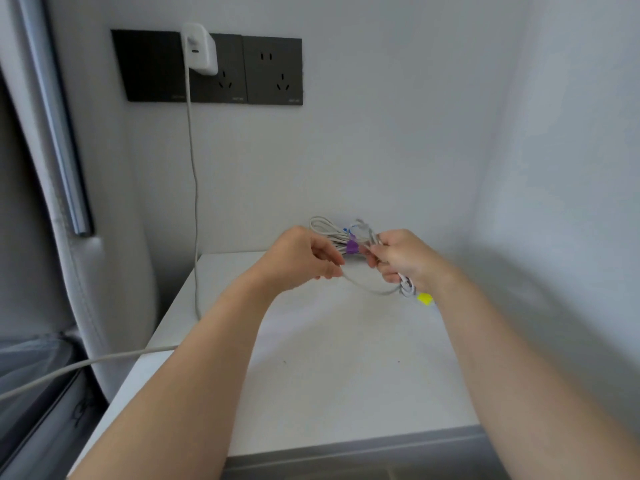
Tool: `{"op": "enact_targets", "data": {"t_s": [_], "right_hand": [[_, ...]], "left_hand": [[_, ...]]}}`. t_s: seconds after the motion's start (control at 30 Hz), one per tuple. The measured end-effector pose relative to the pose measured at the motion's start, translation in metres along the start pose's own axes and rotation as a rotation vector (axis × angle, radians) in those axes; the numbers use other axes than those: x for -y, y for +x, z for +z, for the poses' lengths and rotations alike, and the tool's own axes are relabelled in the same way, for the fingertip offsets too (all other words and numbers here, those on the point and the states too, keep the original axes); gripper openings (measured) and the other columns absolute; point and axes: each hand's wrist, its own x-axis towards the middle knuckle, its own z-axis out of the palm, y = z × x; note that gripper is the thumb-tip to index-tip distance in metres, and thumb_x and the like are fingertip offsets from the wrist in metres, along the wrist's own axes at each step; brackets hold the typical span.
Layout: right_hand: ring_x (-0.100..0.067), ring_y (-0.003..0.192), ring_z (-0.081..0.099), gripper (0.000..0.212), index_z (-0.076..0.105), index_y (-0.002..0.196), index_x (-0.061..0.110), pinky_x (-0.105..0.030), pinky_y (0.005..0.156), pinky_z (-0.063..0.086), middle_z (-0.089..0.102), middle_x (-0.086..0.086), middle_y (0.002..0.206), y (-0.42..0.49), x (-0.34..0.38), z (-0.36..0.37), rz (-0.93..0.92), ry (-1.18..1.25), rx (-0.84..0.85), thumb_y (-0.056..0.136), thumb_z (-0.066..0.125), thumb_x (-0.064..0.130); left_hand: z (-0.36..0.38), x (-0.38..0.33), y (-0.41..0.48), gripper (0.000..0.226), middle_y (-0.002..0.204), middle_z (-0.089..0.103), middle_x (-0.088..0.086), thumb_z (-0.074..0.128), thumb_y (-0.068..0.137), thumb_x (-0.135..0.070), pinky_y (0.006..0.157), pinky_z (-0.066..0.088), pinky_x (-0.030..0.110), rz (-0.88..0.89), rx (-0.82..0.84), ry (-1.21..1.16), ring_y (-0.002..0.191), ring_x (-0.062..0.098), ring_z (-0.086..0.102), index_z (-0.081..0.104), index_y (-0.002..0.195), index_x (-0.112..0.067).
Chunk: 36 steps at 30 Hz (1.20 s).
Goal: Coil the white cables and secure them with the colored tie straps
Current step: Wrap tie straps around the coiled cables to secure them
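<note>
A white cable (367,288) is being held above the far part of a white table (346,368), sagging in a shallow curve between the two hands. One strand of it is being pinched by the left hand (304,259), with the thumb and fingertips closed onto it. The gathered loops of the same cable are being grasped by the right hand (403,259), with the fingers curled round them. A few of the loops are being shown below the fist, on its near side.

Just beyond the hands, close to the far wall, a second coiled bundle (323,227) is being bound by a purple tie strap (351,246). Whether this bundle is lying on the table or is being touched by the right hand cannot be told. A yellow tie strap (425,298) is lying on the table just near and right of the right hand, partly hidden by the wrist.

At the upper left of the far wall, a white charger (201,50) is being carried by a dark socket panel (273,71). Its lead (192,174) is hanging down the wall to the left edge of the table.
</note>
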Motion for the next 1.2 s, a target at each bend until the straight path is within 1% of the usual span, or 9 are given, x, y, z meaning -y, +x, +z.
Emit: {"op": "enact_targets", "data": {"t_s": [0.1,0.2,0.3,0.4,0.53,0.7,0.9,1.07,1.2], "right_hand": [[-0.005,0.034,0.025,0.027,0.053,0.077,0.007,-0.016,0.036,0.020,0.049,-0.006,0.062,-0.006,0.001,0.003,0.063,-0.079,0.194,0.098,0.038,0.004],[-0.004,0.031,0.027,0.027,0.053,0.077,0.006,-0.014,0.035,0.022,0.050,0.002,0.048,-0.013,0.005,0.004,0.101,-0.156,0.302,0.100,0.039,0.008],[-0.004,0.032,0.029,0.024,0.055,0.083,0.005,-0.015,0.035,0.023,0.058,-0.005,0.064,-0.011,0.004,0.003,0.106,-0.149,0.337,0.099,0.037,0.005],[-0.004,0.033,0.030,0.023,0.054,0.085,0.004,-0.016,0.034,0.025,0.059,-0.008,0.066,-0.008,0.001,0.003,0.111,-0.114,0.375,0.099,0.036,0.004],[-0.002,0.032,0.029,0.025,0.052,0.088,0.005,-0.016,0.034,0.026,0.050,0.002,0.048,-0.008,0.001,0.001,0.103,-0.064,0.449,0.101,0.031,0.006],[-0.003,0.032,0.032,0.026,0.052,0.089,0.006,-0.016,0.034,0.027,0.055,0.000,0.050,-0.006,-0.001,-0.001,0.127,-0.064,0.483,0.102,0.029,0.006],[-0.012,0.041,0.038,0.028,0.055,0.095,0.001,-0.023,0.045,0.033,0.048,-0.003,0.049,-0.006,0.001,0.000,0.166,0.144,0.550,0.099,0.028,0.009],[-0.014,0.048,0.042,0.041,0.059,0.097,0.000,-0.028,0.054,0.039,0.046,-0.002,0.052,-0.005,0.001,0.002,0.152,0.114,0.513,0.100,0.033,0.032],[-0.009,0.044,0.042,0.013,0.056,0.089,0.003,-0.022,0.047,0.037,0.045,0.001,0.047,-0.009,0.001,0.003,0.129,-0.052,0.526,0.091,0.056,0.015]], "left_hand": [[0.004,0.001,0.002,0.018,0.056,0.056,-0.010,0.078,0.070,-0.008,0.052,0.036,0.007,0.087,-0.143,0.034,0.047,-0.005,0.046,0.067,0.063,-0.020],[0.009,0.004,0.004,0.007,0.073,0.056,-0.013,0.078,0.070,-0.007,0.063,0.032,0.001,0.206,-0.219,0.068,0.070,-0.009,0.049,0.071,0.069,-0.008],[0.010,0.009,0.007,0.006,0.108,0.055,-0.005,0.077,0.072,-0.006,0.079,0.030,-0.002,0.260,-0.257,0.086,0.099,0.004,0.048,0.071,0.071,-0.009],[0.013,0.008,0.006,0.021,0.119,0.059,0.001,0.070,0.077,-0.001,0.080,0.040,0.004,0.187,-0.210,-0.031,0.096,0.009,0.056,0.061,0.067,-0.017],[0.017,0.008,0.005,0.031,0.099,0.067,0.006,0.066,0.080,0.004,0.069,0.049,0.017,0.143,-0.189,-0.139,0.078,0.015,0.064,0.052,0.074,-0.023],[0.018,0.009,0.007,0.025,0.079,0.063,-0.005,0.060,0.085,0.006,0.058,0.051,0.014,0.078,-0.110,-0.178,0.055,-0.003,0.061,0.063,0.104,-0.009],[0.016,0.004,0.004,0.013,0.063,0.061,-0.001,0.065,0.080,0.008,0.055,0.047,0.007,0.053,-0.196,-0.216,0.046,-0.004,0.058,0.068,0.088,-0.001],[0.014,0.006,0.004,0.016,0.060,0.061,0.000,0.067,0.076,0.010,0.053,0.047,0.011,0.057,-0.254,-0.217,0.043,-0.001,0.056,0.068,0.081,-0.005],[0.016,0.008,0.005,0.015,0.059,0.062,0.001,0.069,0.075,0.008,0.054,0.051,0.014,0.041,-0.260,-0.199,0.043,0.001,0.057,0.069,0.078,-0.007]]}}
